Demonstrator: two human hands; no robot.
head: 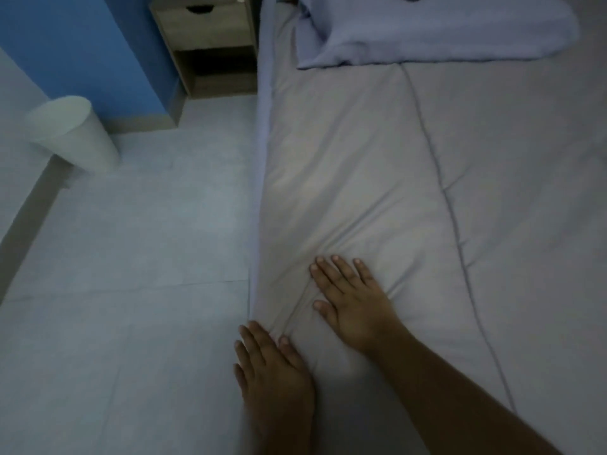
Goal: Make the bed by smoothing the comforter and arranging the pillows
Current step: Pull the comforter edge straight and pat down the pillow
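Observation:
A grey quilted comforter (410,178) covers the bed and fills the right half of the view. My right hand (351,297) lies flat on it near the bed's left edge, fingers straight and spread, with creases fanning out from under the palm. My left hand (272,366) rests flat against the comforter's left side edge, fingers straight, thumb on top of the fabric. A lighter blue-grey cloth (437,31), a folded blanket or a pillow, lies rumpled at the head of the bed.
A wooden nightstand (207,41) with a drawer and an open shelf stands beside the bed's head. A white bin (72,133) sits on the tiled floor (131,257) by a blue wall (75,44).

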